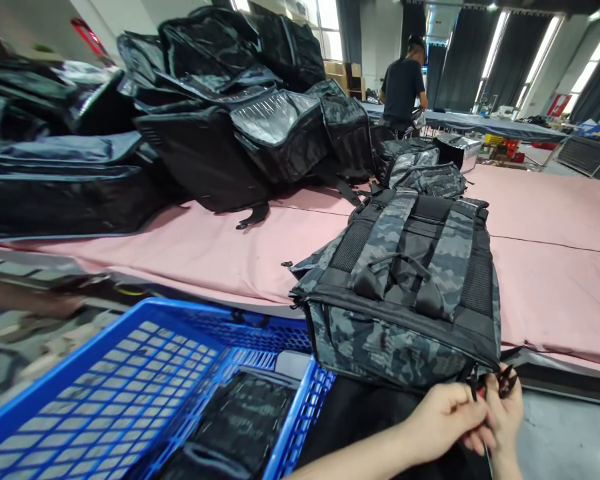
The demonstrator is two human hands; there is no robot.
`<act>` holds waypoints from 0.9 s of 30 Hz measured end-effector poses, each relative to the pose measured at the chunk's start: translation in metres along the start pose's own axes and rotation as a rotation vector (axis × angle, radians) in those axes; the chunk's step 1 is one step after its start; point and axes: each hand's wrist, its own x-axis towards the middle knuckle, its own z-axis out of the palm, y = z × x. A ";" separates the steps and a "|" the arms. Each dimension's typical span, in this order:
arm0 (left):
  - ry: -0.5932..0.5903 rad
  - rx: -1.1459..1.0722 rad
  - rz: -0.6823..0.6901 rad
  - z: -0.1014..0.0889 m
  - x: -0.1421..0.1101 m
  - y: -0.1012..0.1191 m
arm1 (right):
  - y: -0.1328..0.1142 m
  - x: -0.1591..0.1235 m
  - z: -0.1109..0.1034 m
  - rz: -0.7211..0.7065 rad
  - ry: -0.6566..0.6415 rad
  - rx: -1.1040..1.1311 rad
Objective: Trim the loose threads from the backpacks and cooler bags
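A grey-and-black camouflage backpack [405, 260] lies on the pink-covered table, its shoulder straps and carry handle facing up and its camouflage end towards me. At its near right corner my two hands meet. My left hand [450, 413] is closed in a pinch, with a small black tab [475, 381] at its fingertips. My right hand [507, 407] is closed too, right beside it. Dark narrow pieces and a bit of red show between its fingers; I cannot make out what they are.
A blue plastic basket [145, 313] with folded dark camouflage pieces [250, 407] stands at the near left. Black bags [200, 153] are piled high along the left of the pink table [555, 267]. A person [403, 83] stands farther back by another table.
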 end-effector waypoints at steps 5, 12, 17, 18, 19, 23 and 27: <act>0.589 -0.322 -0.064 -0.049 -0.016 -0.053 | 0.003 0.009 0.002 0.008 0.098 -0.065; 0.682 -0.148 0.152 -0.057 -0.046 -0.045 | 0.008 0.028 -0.004 0.006 0.184 -0.103; 0.610 0.416 0.356 -0.039 -0.070 -0.030 | 0.014 0.047 -0.016 0.020 0.187 -0.145; 0.571 0.501 0.395 -0.037 -0.075 -0.024 | 0.013 0.049 -0.018 0.018 0.191 -0.154; 0.532 0.579 0.429 -0.035 -0.079 -0.019 | 0.012 0.050 -0.018 0.013 0.192 -0.163; 0.451 0.744 0.551 -0.030 -0.086 0.001 | 0.008 0.051 -0.019 -0.013 0.175 -0.211; 0.440 0.751 0.666 -0.024 -0.080 0.018 | 0.007 0.052 -0.021 -0.026 0.183 -0.239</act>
